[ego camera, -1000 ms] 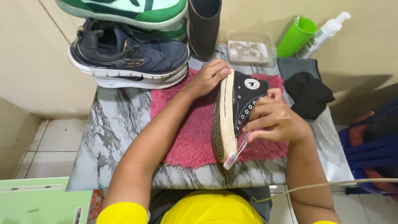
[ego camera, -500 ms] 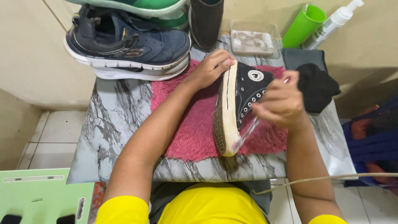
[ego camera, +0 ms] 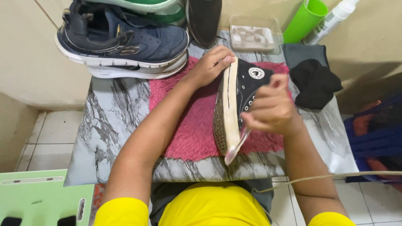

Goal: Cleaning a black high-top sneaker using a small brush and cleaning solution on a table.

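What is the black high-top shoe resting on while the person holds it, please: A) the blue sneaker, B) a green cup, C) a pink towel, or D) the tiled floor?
C: the black high-top shoe stands on its side on the pink towel spread over the marble-patterned table, with the left hand steadying its heel end and the right hand at its side.

A small table [ego camera: 104, 125] with a grey-veined marble-pattern top carries everything. A pink shaggy mat [ego camera: 188, 129] lies across its middle. At the far left edge sits a navy sneaker [ego camera: 121, 42]; at the back, a clear plastic tray [ego camera: 253, 37]; to the right, a grey cloth [ego camera: 303, 54] with a black cloth [ego camera: 315, 83] on it.
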